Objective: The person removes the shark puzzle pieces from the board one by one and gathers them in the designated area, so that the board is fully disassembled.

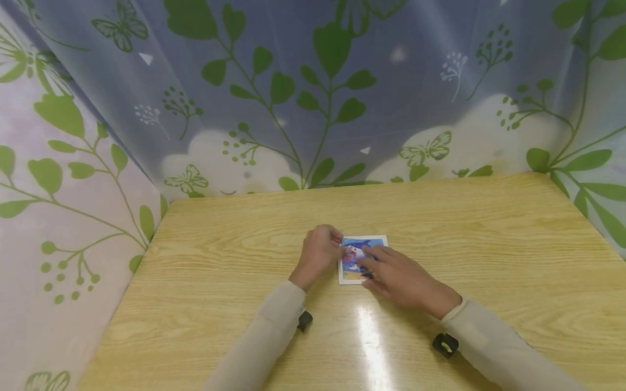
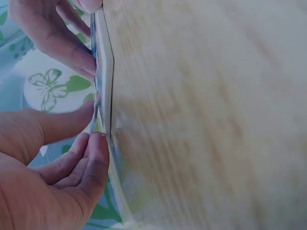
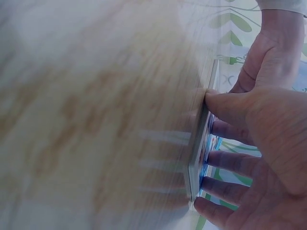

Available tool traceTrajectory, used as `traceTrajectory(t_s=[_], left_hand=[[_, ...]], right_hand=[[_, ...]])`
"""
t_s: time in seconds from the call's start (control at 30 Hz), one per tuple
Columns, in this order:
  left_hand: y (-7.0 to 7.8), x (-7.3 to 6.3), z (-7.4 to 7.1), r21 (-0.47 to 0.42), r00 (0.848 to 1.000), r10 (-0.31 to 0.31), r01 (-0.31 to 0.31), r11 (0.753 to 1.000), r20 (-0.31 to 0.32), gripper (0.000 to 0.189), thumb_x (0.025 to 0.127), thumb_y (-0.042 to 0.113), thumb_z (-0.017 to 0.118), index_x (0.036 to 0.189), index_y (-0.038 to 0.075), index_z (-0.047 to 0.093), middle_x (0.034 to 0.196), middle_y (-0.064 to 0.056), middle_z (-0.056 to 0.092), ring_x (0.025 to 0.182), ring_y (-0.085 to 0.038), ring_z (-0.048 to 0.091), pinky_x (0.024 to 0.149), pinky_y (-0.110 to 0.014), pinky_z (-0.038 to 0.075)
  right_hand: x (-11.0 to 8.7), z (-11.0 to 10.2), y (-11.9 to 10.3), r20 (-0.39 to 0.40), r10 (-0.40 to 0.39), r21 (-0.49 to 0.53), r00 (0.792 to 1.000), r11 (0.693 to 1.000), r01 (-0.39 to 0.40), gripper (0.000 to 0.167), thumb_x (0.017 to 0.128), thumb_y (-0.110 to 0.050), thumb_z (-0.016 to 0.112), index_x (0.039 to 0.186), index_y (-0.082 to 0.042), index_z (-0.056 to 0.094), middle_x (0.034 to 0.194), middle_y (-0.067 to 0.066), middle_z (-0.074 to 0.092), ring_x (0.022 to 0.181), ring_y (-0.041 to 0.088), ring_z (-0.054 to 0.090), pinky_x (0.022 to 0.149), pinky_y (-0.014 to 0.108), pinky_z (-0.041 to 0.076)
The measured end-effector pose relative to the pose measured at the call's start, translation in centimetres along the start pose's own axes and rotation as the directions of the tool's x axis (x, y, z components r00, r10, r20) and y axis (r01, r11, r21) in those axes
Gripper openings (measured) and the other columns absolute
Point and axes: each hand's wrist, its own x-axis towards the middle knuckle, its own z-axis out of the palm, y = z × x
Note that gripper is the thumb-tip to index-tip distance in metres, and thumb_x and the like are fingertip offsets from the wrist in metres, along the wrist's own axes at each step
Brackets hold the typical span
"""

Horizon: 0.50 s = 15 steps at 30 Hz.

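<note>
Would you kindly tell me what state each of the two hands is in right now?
Left hand: closed, pinching the picture board at its left edge.
Right hand: open, resting on the picture board.

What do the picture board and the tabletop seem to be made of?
The picture board: probably stiff cardboard with a printed face, judging by its thick, pale edge; thin wood is possible. Its finish is unclear.
The tabletop: wood or wood-look laminate, smooth and glossy, given its yellowish grain and bright reflected streak.

The picture (image 1: pixel 349 267) at the hands (image 1: pixel 320 250) (image 1: pixel 403 278) is blue, bordered white; the desk (image 1: pixel 235 255), yellow wood-grain; the curtain (image 1: pixel 411 70) beyond, green-leaved.
</note>
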Motion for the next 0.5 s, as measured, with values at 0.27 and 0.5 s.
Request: traceTrajectory(t_s=[0.27, 0.5], left_hand=[[-0.28, 0.00, 0.15, -0.116, 0.999, -0.011, 0.007, 0.993, -0.040, 0.006, 0.086, 0.003, 0.078, 0.092, 0.002, 0.076, 0.085, -0.006, 0.073, 0.076, -0.016, 0.068, 0.066, -0.027, 0.056], [-0.65, 0.04, -0.18, -0.251, 0.998, -0.057, 0.047, 0.967, -0.032, 0.005, 0.089, 0.003, 0.074, 0.093, 0.002, 0.076, 0.083, -0.006, 0.073, 0.072, -0.014, 0.068, 0.064, -0.026, 0.057]], right_hand=[[0.04, -0.01, -0.09, 0.009, 0.016, 0.004, 1.000, 1.000, -0.016, 0.044, 0.097, -0.022, 0.070, 0.133, 0.000, 0.061, 0.140, 0.026, 0.055, 0.130, 0.043, 0.051, 0.108, 0.054, 0.041], [0.08, -0.12, -0.14, 0.037, 0.042, 0.026, 0.998, 0.999, -0.043, 0.046, 0.098, -0.024, 0.069, 0.135, 0.000, 0.060, 0.142, 0.027, 0.053, 0.132, 0.044, 0.049, 0.110, 0.055, 0.039]])
